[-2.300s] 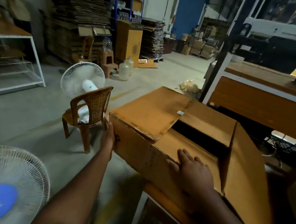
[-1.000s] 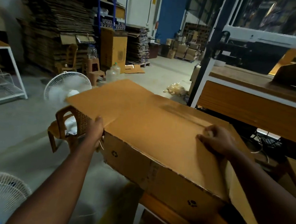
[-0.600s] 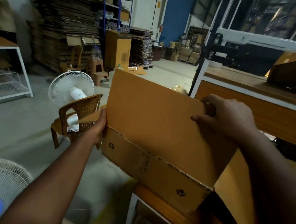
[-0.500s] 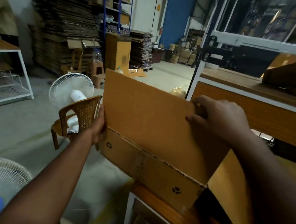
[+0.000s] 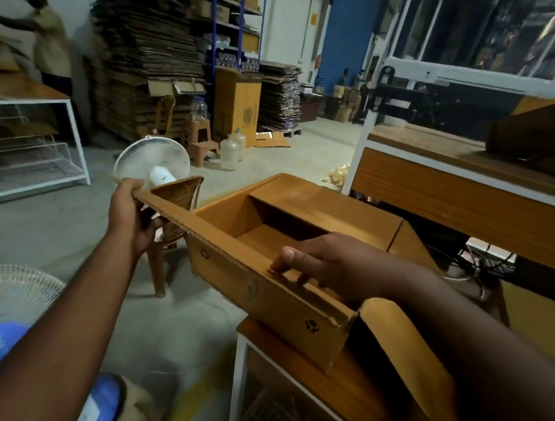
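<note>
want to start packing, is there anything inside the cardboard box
The box shows only its own bare bottom. The right hand and the near wall cover the near corner; the far part is in shadow.

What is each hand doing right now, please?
Left hand: grips the cardboard box by its left flap.
Right hand: grips the box's near edge.

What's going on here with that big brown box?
A person is working on an open cardboard box that sits on the corner of a wooden table. The left hand grips the cardboard edge that juts out past the box's left end, in front of a brown plastic chair. The right hand holds the top of the near wall, fingers curled over it. The top is open, and what shows inside looks empty.
</note>
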Available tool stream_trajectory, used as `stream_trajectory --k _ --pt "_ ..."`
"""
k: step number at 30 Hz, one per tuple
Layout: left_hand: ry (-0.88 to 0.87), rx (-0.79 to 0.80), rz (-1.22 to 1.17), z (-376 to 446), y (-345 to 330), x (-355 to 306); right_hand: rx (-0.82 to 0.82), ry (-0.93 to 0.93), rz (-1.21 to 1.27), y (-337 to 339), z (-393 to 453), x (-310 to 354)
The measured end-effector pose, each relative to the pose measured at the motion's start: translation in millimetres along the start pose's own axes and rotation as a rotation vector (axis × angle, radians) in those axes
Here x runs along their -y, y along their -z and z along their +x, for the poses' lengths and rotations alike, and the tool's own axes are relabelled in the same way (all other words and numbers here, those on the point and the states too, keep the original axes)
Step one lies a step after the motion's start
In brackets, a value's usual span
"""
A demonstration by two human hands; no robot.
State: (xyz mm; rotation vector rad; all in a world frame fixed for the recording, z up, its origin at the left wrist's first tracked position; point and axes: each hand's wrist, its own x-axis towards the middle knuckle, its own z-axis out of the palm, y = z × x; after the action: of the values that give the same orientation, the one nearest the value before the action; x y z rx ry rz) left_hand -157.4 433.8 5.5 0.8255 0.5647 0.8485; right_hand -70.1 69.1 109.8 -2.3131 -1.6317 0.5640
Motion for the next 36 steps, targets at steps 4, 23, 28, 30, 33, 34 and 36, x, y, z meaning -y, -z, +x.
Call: stream_trajectory --k 4,23,28,30,33,34,36 --pt "0.054 -0.201 0.056 -13.6 48.6 8.1 0.107 -0.351 -0.042 -35.7 35.9 -71.3" --pt "0.196 0.068 0.915 -46.4 -7.2 146.9 0.002 -0.410 -0.112 -113.6 41.9 -118.6" --pt "0.183 -0.146 0.876 0.0 -39.7 164.4 -0.045 -0.375 -0.192 -141.0 42.2 -77.5" --pt "0.121 -0.201 0.867 7.1 -39.3 165.8 -0.074 -0.367 -0.188 -147.1 47.5 -62.5" --pt "0.034 -0.197 0.845 -2.6 -46.4 158.8 -0.146 -0.371 0.078 -139.3 51.1 -53.0" --pt "0.012 -0.179 0.825 -2.4 -46.7 158.7 -0.173 -0.394 0.138 -136.0 52.4 -58.8" --pt "-0.022 -0.156 0.805 -4.6 -47.1 157.5 -0.249 -0.427 -0.045 -126.9 56.7 -85.1"
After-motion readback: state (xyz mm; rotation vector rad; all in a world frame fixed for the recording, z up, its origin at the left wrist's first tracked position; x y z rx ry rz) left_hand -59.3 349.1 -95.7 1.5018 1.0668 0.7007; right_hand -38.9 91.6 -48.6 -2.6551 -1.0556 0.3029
